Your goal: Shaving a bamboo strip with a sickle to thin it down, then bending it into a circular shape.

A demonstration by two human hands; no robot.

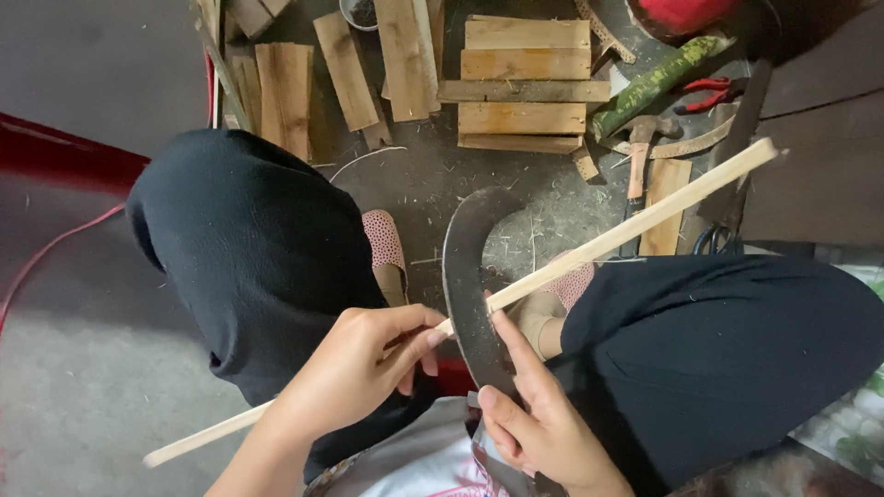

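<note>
Pinched in the left hand (pixel 354 373), the strip (pixel 608 241) lay across the blade (pixel 465 276) that the right hand (pixel 543 428) clasped near the knees, shavings (pixel 529 230) on the floor suggesting trimming underway, planks (pixel 523 83) far behind untouched.

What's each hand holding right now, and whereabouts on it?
Left hand pinches the long thin wooden strip partway along, just left of the blade. Right hand grips the dark curved blade at its lower end, index finger lying up its side.
</note>
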